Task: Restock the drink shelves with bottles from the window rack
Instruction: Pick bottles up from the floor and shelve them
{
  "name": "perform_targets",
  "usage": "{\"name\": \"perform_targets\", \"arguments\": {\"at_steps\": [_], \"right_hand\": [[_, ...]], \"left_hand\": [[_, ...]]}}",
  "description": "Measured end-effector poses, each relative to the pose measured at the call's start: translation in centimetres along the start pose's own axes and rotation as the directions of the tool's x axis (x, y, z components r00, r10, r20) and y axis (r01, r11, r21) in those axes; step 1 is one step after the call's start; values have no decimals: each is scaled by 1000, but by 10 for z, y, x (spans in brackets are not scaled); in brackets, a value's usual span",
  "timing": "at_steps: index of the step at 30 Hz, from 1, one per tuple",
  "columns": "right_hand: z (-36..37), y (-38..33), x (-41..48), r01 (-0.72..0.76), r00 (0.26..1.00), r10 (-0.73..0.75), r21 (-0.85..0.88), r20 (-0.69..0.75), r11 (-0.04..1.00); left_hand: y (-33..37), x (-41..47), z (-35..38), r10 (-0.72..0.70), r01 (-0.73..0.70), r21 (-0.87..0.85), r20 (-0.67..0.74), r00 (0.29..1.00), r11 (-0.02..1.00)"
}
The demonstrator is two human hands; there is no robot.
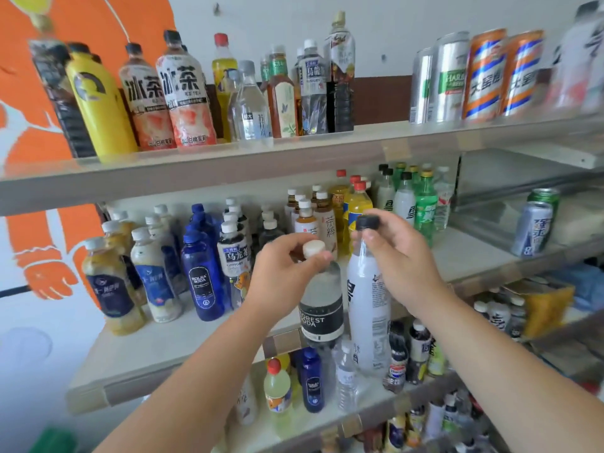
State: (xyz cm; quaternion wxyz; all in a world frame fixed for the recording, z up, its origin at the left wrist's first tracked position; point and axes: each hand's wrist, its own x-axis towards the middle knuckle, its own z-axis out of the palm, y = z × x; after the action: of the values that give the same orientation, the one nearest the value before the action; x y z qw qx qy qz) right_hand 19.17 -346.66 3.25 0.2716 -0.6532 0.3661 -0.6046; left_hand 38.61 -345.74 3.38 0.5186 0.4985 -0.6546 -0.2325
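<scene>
left hand [281, 266] gripping soda bottle [322, 308], right hand [390, 248] gripping white bottle [369, 308]

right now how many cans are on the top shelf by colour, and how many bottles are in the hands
silver cans: 2
orange and blue striped cans: 2
bottles in hand: 2, a grey-label bottle in the left hand and a white bottle in the right hand
total: 6
</scene>
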Motion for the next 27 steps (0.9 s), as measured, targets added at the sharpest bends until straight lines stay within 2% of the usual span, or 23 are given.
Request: {"name": "perform_targets", "arguments": {"at_steps": [5,9,19,23,27], "right_hand": [[-11,14,29,34,995,-35,13,96,999],[-19,25,45,5,992,-9,33,127,999],[-49,54,81,-29,998,24,88,58,996],[-59,65,93,-66,998,61,172,34,983],[-58,69,100,-47,994,60,146,-86,988]], "left_hand": [[8,28,19,-22,38,92,-170,985,995],[6,48,34,-56,96,135,-278,959,986],[-9,94,66,-52,88,142,-242,969,986],[-16,106,80,-56,87,125,-234,971,988],[-13,113,94,-38,62,96,-230,973,994]]}}
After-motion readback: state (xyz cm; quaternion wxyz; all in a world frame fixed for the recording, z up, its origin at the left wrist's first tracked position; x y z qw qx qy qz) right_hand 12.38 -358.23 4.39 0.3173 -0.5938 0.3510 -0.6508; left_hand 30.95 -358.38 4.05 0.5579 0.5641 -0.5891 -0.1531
